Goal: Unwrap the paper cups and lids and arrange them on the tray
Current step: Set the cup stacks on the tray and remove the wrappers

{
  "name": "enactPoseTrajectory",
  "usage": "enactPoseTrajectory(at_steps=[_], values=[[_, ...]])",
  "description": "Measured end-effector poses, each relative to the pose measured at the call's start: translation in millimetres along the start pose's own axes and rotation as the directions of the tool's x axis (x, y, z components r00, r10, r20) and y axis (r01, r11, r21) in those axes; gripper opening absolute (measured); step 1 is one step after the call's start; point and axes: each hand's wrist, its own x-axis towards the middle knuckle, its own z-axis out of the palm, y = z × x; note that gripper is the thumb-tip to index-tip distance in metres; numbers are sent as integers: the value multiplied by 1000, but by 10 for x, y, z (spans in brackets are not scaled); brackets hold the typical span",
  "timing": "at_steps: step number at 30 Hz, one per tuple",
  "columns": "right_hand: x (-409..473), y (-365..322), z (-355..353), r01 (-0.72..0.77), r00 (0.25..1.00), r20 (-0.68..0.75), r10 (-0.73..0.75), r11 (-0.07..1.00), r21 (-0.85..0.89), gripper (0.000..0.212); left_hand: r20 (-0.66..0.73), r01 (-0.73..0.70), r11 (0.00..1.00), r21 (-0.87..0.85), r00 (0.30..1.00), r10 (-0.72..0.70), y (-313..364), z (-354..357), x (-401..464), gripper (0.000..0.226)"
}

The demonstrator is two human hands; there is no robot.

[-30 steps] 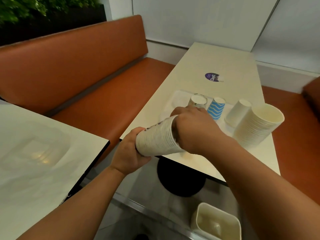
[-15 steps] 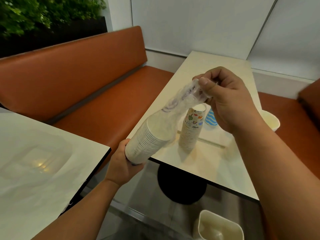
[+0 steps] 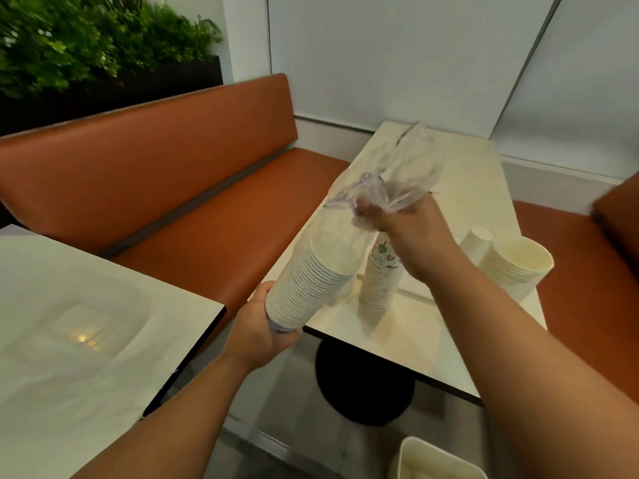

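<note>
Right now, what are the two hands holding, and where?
Left hand grips the cup stack at its bottom end; right hand pinches the bunched plastic wrapper above it.

Cream table [image 3: 460,188], patterned cup stack [image 3: 378,281], tray [image 3: 413,288]

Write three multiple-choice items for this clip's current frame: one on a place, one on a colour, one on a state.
1. Where is the stack of patterned cups?
A. on the table
B. on the bench
C. in the bin

2. What colour is the bench seat?
A. green
B. orange-brown
C. blue

3. What is the right hand doing?
A. resting open
B. gripping the bunched plastic wrap
C. holding a lid

Answers: 1 A, it stands on the tabletop; 2 B, the upholstery shows it; 3 B, fingers close round the wrap above the stack of white cups held by the left hand.
</note>
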Motion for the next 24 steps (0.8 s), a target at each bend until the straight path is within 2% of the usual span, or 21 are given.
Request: enactPoseTrajectory(at_steps=[3,5,7,8,9,10,11,13,15,17,20,21,24], values=[[128,-72,-47,76,985,-153,-79,997,-27,7,66,48,998,-43,997,-45,55,-49,7,76],[158,-30,-57,70,985,-165,-40,982,178,8,143,75,993,-93,988,-61,103,-65,27,76],[148,51,-19,-21,994,-87,65,898,440,55,174,116,979,-166,981,-87,157,-43,45,75],[120,109,16,-85,994,-27,110,882,464,81,181,136,970,-199,978,-100,198,-22,51,74],[64,176,75,-136,990,42,131,886,444,94,198,151,963,-225,974,-106,249,4,59,74],[-7,246,154,-153,987,110,118,902,403,89,220,157,959,-237,970,-104,311,39,75,74],[-79,318,254,-141,985,147,91,915,378,75,244,157,956,-248,965,-95,380,77,95,75],[-212,377,447,-77,993,112,38,926,370,52,268,170,940,-295,959,-90,528,140,136,73],[-332,459,553,-27,999,43,12,922,386,48,272,183,925,-333,958,-92,664,163,173,65],[-470,561,599,-69,997,59,52,939,336,50,260,170,923,-344,962,-81,743,155,183,59],[-511,626,512,-210,965,211,158,943,257,61,231,188,916,-355,967,-109,719,118,158,63],[-438,560,451,-209,969,193,156,933,295,68,237,203,920,-336,963,-126,697,108,145,66],[-125,239,280,-82,995,-15,101,881,467,78,283,219,948,-232,947,-150,665,118,142,71]])
